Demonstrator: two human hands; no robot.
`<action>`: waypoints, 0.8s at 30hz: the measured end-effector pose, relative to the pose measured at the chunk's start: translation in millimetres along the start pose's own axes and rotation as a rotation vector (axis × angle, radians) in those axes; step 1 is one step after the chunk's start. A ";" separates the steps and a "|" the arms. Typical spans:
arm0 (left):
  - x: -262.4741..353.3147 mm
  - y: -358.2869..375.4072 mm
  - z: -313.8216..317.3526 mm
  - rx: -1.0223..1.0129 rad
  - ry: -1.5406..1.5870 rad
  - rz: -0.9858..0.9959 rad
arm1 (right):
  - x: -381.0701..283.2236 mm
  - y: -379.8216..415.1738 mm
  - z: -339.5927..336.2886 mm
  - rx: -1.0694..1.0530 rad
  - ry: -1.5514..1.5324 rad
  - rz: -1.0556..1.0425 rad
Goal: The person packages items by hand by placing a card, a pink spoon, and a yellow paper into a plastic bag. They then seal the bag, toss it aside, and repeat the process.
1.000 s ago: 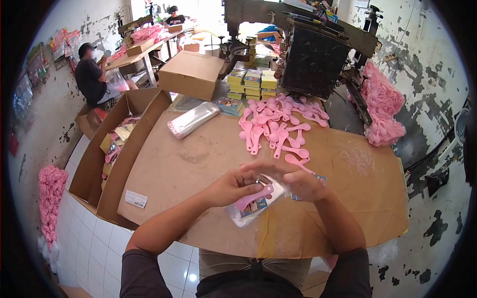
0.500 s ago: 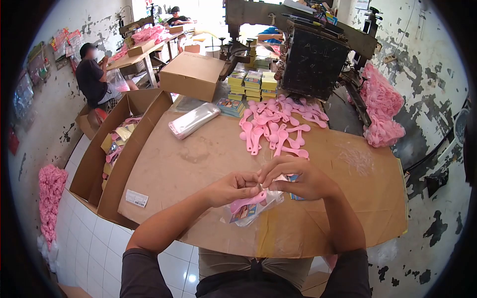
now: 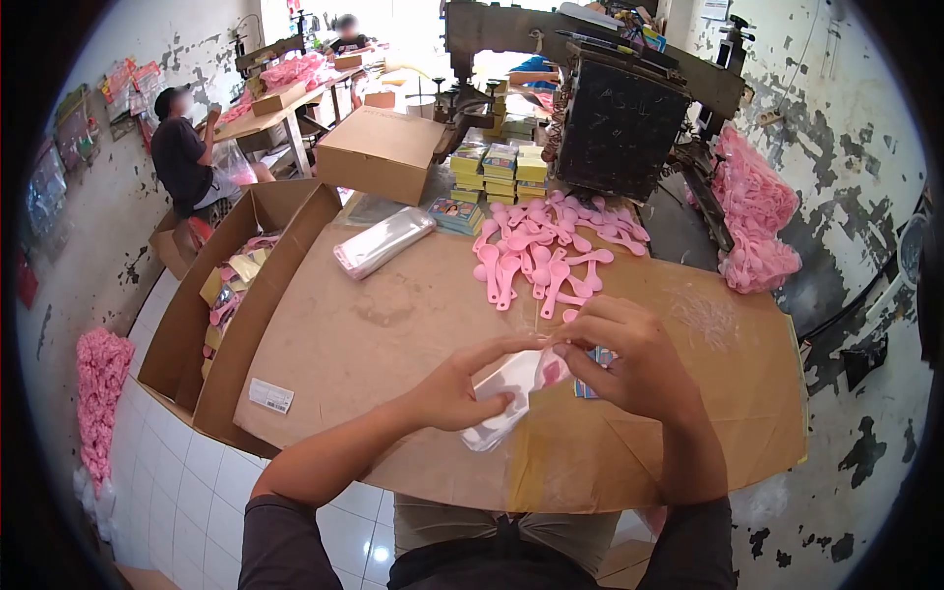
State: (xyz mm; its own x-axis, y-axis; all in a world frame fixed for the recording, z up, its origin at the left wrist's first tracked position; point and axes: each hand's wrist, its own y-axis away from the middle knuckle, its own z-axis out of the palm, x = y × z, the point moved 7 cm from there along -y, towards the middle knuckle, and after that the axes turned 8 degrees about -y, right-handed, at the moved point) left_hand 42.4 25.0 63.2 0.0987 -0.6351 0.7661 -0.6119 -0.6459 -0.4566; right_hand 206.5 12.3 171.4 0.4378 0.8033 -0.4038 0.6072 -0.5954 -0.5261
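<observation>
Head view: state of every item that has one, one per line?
Clear plastic bag: held by both hands, a pink spoon inside near its top.
Left hand: grip shut on the bag.
Right hand: fingers pinching the bag's top.
Pink spoons: loose pile on the cardboard-covered table.
Stack of empty bags: lying flat.
Large carton: flaps open, part filled.
Small box: closed.
</observation>
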 end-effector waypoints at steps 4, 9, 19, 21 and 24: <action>-4.0 0.6 9.0 0.062 -0.050 -0.002 | 3.1 0.8 4.2 0.072 -0.209 0.102; -6.8 1.3 2.6 0.170 0.026 -0.063 | 10.9 0.2 22.1 0.055 -0.297 0.128; -11.8 0.2 -0.8 0.178 0.298 -0.169 | 19.0 -4.6 22.4 0.107 -0.336 0.142; -7.5 -1.1 -2.9 0.162 0.298 -0.150 | 18.1 -4.3 21.0 0.134 -0.365 0.126; -8.0 -0.8 -1.5 0.148 0.334 -0.147 | 19.2 -3.0 21.0 0.164 -0.427 0.141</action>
State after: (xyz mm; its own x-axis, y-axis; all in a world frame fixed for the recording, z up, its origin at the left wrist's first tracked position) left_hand 41.0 31.3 58.1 -0.0991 -0.3739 0.9221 -0.4879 -0.7894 -0.3725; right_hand 199.1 29.2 149.6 0.1757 0.6573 -0.7329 0.4337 -0.7200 -0.5417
